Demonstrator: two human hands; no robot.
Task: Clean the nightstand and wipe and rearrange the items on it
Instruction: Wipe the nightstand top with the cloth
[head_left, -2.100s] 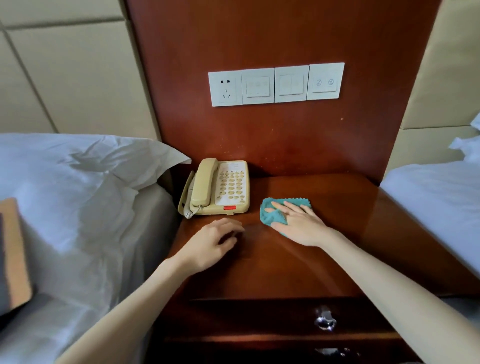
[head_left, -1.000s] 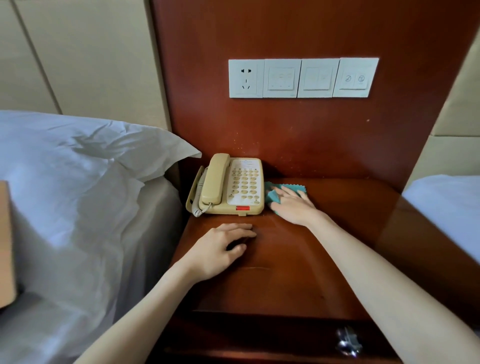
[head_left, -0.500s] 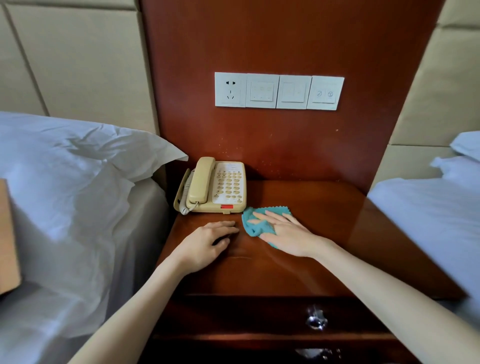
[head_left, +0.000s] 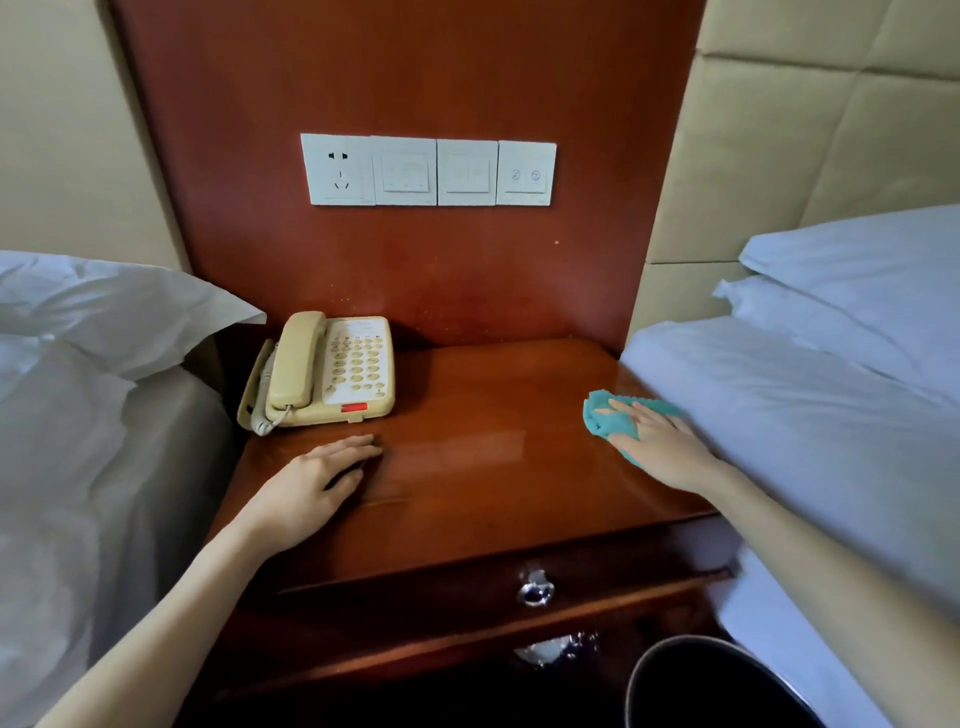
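Observation:
The dark red wooden nightstand (head_left: 467, 467) stands between two beds. A beige corded telephone (head_left: 332, 371) sits at its back left corner with the handset on the cradle. My right hand (head_left: 654, 441) lies flat on a teal cloth (head_left: 610, 413), pressing it onto the tabletop at the right edge beside the bed. My left hand (head_left: 311, 486) rests palm down on the front left of the top, just in front of the telephone, holding nothing.
White-sheeted beds flank the nightstand, left bed (head_left: 78, 415) and right bed (head_left: 805, 389). A socket and switch panel (head_left: 428, 170) is on the wooden back panel. A drawer with a metal knob (head_left: 535, 587) is below. A dark round bin (head_left: 717, 686) stands at the lower right.
My right hand has slid the teal cloth from beside the telephone across the top to the right edge. My left hand has stayed where it was.

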